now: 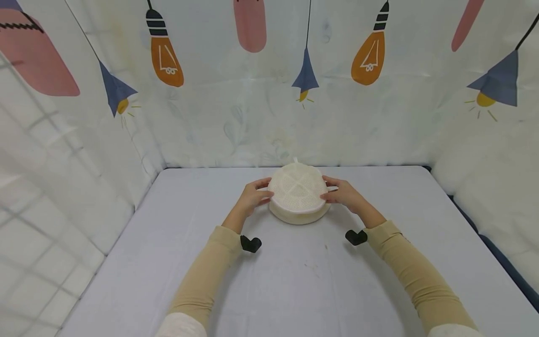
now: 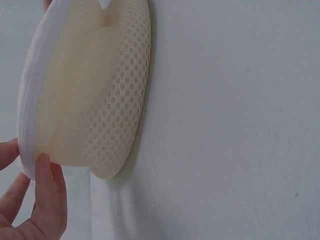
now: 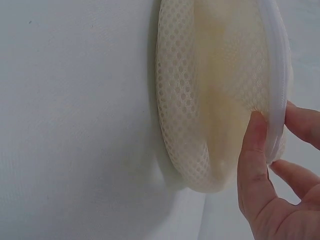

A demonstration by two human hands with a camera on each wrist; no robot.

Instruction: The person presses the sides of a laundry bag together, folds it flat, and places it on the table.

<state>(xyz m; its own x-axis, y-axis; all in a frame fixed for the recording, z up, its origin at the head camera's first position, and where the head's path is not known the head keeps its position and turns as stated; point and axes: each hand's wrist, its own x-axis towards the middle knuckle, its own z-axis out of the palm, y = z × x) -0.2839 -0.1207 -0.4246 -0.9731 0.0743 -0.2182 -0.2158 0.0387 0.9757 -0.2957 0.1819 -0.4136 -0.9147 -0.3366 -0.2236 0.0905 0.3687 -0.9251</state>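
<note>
A round cream mesh laundry bag (image 1: 297,189) stands near the far edge of the table, with a small white loop at its back. My left hand (image 1: 253,195) pinches the left side of its upper rim, thumb toward me and fingers behind. On the opposite side my right hand (image 1: 342,193) pinches the same rim. In the left wrist view, the fingers of the left hand (image 2: 37,200) grip the bag's white edging (image 2: 31,110), and honeycomb mesh bulges out below it. The right wrist view has the thumb of the right hand (image 3: 275,190) pressed against the soft, folded side wall (image 3: 180,100).
A white-covered table (image 1: 290,285) spreads under both forearms. Behind it hangs a white curtain (image 1: 227,117) printed with lamps and bulbs, and more pale fabric closes off the left and right sides. Black heart-shaped pieces (image 1: 251,244) sit at both sleeve cuffs.
</note>
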